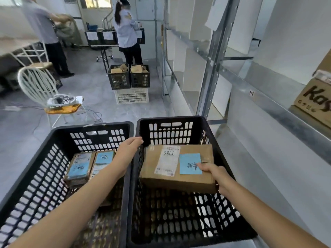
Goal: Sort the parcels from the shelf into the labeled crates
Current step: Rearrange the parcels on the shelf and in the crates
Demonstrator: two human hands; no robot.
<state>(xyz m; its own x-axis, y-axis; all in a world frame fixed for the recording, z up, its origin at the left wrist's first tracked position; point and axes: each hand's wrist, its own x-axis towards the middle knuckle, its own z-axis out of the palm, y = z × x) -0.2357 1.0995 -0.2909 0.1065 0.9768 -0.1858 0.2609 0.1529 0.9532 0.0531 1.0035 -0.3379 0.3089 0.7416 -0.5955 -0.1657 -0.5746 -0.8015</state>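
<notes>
the cardboard box is down inside the right crate, my right hand gripping its near right corner, thumb on top, my left hand flat-fingered against its left end; it seems stiff and light, best held by opposite ends.

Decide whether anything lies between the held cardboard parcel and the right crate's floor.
Nothing visible does. The brown cardboard parcel, held between the left hand and right hand, hangs inside the black perforated plastic crate; no other parcel shows beneath it.
</notes>
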